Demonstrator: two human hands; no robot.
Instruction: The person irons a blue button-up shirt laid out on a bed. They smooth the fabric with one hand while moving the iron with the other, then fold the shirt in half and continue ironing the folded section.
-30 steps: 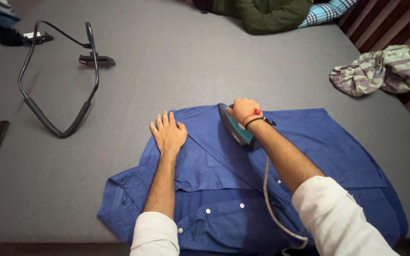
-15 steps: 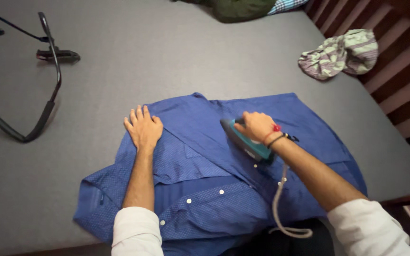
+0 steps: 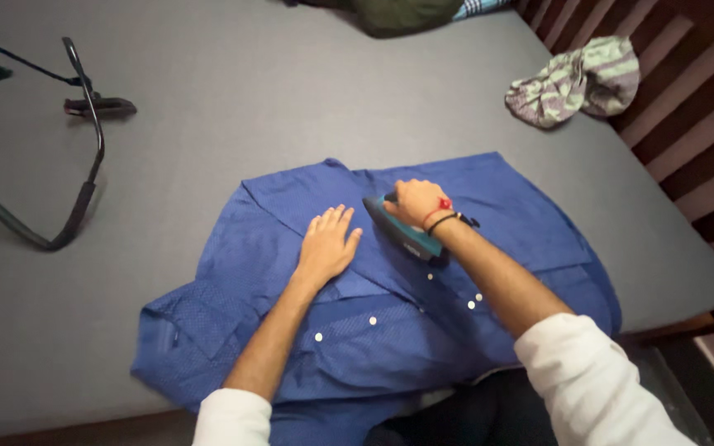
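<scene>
Iron (image 3: 402, 231) nose toward upper left

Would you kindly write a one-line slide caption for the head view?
Right hand presses a teal iron on a blue shirt; left hand flattens the cloth.

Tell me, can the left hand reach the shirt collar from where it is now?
Probably yes: the left hand lies flat on the blue shirt, and nothing lies between it and the collar.
</scene>
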